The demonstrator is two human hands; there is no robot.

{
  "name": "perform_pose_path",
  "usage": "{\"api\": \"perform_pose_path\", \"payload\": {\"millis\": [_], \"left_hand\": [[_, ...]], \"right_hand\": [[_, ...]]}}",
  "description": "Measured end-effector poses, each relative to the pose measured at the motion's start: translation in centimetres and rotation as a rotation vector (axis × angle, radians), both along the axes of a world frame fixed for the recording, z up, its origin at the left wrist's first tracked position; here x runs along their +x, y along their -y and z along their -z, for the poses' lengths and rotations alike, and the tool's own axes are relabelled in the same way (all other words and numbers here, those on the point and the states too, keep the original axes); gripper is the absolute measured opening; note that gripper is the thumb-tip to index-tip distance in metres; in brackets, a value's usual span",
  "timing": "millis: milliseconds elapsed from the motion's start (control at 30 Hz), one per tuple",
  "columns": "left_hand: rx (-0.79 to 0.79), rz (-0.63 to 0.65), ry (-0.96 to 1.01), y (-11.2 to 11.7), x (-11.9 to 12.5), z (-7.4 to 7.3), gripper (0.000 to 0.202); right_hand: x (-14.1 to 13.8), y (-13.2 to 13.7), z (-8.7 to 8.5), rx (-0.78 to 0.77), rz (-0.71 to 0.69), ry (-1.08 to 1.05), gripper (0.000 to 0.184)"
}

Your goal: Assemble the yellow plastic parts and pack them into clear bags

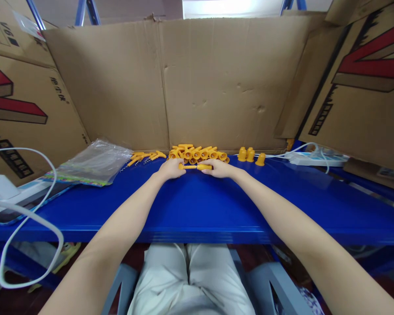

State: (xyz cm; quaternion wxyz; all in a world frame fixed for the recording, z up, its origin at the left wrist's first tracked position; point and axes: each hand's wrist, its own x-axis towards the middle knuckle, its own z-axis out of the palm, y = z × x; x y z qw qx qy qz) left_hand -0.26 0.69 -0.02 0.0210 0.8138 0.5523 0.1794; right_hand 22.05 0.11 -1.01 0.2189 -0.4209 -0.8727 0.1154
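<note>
Here, over the back half of the blue worktop [200, 205], about midway between its side edges, a twisted yellow piece [189, 167] is pinched at its left end by the left hand [171, 169]. Level with it, a smooth yellow piece [205, 167] is pinched by the right hand [218, 168]. Whether the two are joined or merely held tip to tip cannot be told at this size.

And the risks? Should the ends be pressed together off line, the twist could be bent or jammed askew. Should a fingertip slip, a part could be dropped and sent rolling towards the front edge. Just behind, near the back edge, the heap of yellow bells and handles [197, 154] could be toppled by a careless knuckle, so closely is it crowded by both hands.

A look at the pieces themselves: bright plain yellow, slim, the left one ridged like a rope, the right one thicker and smooth, with something thin and dark seen between them.
</note>
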Motion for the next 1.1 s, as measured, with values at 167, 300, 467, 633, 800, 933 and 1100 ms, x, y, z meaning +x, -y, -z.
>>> {"api": "perform_pose_path", "payload": {"millis": [167, 300, 467, 633, 800, 933, 1100], "left_hand": [[0.041, 0.007, -0.019, 0.3, 0.2, -0.2, 0.019], [0.041, -0.009, -0.036, 0.6, 0.5, -0.3, 0.018], [0.030, -0.001, -0.013, 0.5, 0.4, -0.3, 0.019], [0.004, -0.007, 0.027, 0.0, -0.1, -0.1, 0.019], [0.003, 0.032, 0.057, -0.2, -0.2, 0.0, 0.017], [0.036, 0.049, 0.038, -0.1, -0.3, -0.1, 0.018], [0.035, 0.067, 0.062, 0.1, -0.2, -0.2, 0.018]], "right_hand": [[0.1, 0.0, -0.2, -0.118, -0.019, -0.112, 0.037], [-0.2, 0.0, -0.2, -0.112, -0.006, -0.092, 0.038], [-0.4, 0.0, -0.1, -0.040, 0.088, -0.133, 0.044], [0.2, -0.4, 0.2, -0.095, 0.101, -0.267, 0.050], [1.0, -1.0, 0.3, -0.287, 0.074, -0.434, 0.043], [1.1, -0.5, -0.3, -0.470, 0.097, -0.502, 0.026], [1.1, 0.9, -1.3, -0.611, 0.092, -0.511, 0.037]]}}
